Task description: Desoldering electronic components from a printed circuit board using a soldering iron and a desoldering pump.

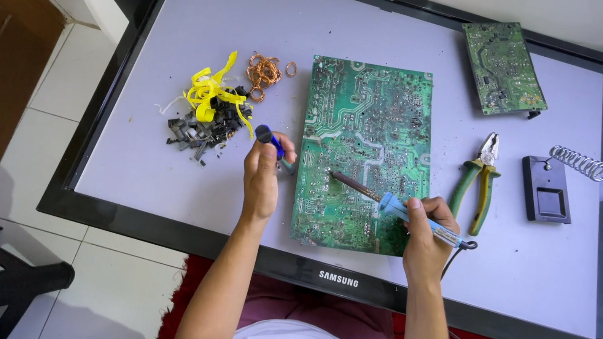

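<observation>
On the pale face of a flat screen [163, 175] lying on its back, a large green circuit board [368, 124] is resting solder-side up, right in the middle. The right hand [427, 239] is gripping a blue-handled soldering iron [389, 202] like a pen, its tip touching the board near the centre of the near half, while its cord is trailing off toward the near right. The left hand [262, 180] is closing around a small blue tool [274, 143] just beside the board's left edge; it may be a solder sucker, though the fingers are hiding most of it. To the far left, a heap of black parts [203, 130] with yellow tape [211, 93] is sitting beside some copper wire coils [264, 71]. To the right of the board, green-handled pliers [480, 180] are lying near the right hand, and farther right a black iron stand [548, 188] with a spring coil is standing. A smaller green board [504, 68] is lying at the far right.
</observation>
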